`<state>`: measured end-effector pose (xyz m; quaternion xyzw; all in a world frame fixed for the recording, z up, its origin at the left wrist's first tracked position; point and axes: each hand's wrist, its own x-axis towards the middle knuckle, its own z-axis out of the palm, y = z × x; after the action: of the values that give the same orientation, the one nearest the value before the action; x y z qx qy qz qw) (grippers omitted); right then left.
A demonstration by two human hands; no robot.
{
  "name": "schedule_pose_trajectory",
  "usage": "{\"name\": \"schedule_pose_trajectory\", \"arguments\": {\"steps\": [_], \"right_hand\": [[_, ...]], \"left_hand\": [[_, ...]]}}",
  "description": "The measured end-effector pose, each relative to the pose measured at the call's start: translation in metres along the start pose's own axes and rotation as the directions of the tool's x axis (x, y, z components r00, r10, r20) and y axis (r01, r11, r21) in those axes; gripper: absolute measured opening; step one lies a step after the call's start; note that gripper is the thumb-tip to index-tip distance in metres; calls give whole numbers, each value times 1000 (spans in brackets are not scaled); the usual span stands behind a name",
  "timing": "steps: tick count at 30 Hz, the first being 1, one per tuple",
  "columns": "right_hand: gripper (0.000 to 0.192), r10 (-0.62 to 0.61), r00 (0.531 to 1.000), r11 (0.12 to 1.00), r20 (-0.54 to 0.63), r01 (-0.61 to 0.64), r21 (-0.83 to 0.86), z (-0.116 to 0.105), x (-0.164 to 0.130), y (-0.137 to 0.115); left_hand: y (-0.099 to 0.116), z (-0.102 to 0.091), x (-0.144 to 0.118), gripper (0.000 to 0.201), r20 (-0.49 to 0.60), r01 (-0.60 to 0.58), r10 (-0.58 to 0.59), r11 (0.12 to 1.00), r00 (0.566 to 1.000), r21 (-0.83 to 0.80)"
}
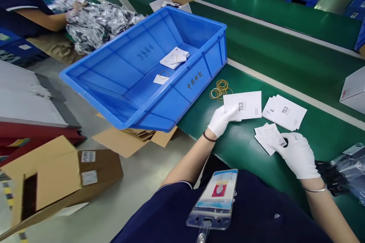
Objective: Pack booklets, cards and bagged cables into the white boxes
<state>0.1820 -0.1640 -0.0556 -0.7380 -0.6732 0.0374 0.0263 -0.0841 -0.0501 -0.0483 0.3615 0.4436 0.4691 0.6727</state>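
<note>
My left hand [224,119], in a white glove, grips a white TS3 booklet [249,104] by its left end, thumb on top. Just right of it lies a stack of matching TS3 booklets [286,112] on the green work surface [228,152]. My gloved right hand [298,153] has its thumb and fingertips on the edge of a small pile of printed white cards [268,136]. Whether one card is pinched off the pile I cannot make out. Loose yellow rubber bands [221,89] lie beyond my left hand.
A large blue bin [182,95] at the left holds some booklets [175,57] and a rubber band. Clear plastic bags [352,171] lie at the right. Open cardboard boxes [62,182] stand on the floor. A co-worker's arm [45,19] reaches over bagged items [99,22].
</note>
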Motion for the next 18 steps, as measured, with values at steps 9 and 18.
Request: {"name": "schedule_pose_trajectory", "arguments": {"steps": [9, 18], "right_hand": [[38, 227, 947, 745, 227, -319, 586, -12, 1, 14], [40, 137, 982, 707, 131, -189, 682, -41, -1, -27]], "left_hand": [[6, 1, -10, 42, 111, 57, -50, 997, 993, -56], [-42, 92, -46, 48, 427, 306, -184, 922, 885, -236]]}}
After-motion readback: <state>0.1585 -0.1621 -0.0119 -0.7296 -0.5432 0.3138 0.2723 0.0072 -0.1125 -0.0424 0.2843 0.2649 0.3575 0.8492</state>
